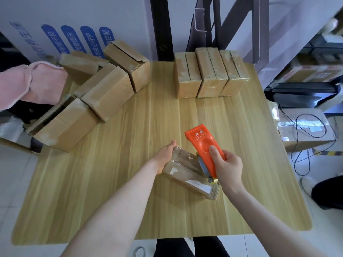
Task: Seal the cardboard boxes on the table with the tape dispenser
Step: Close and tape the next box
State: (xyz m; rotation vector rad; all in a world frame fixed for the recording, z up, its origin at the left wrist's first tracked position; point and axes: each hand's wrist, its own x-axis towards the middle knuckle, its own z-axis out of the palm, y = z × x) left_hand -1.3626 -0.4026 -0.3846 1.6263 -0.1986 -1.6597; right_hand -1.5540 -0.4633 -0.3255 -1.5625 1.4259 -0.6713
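Far left on counter (130, 191): loose boxes (92, 93), some flaps open. Near centre: left hand (165, 154), fingers gripping far end of box (185, 173). Dispenser (206, 145) tilted on box's near end, clasped by right hand (228, 167). Far right: box row (209, 73).

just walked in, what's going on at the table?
A person is taping a small cardboard box lying on the wooden table. The left hand holds the box's far end, while the right hand grips an orange tape dispenser pressed against its near end. Three boxes stand in a row at the back right, apparently taped. Four boxes at the back left have loose-looking flaps.
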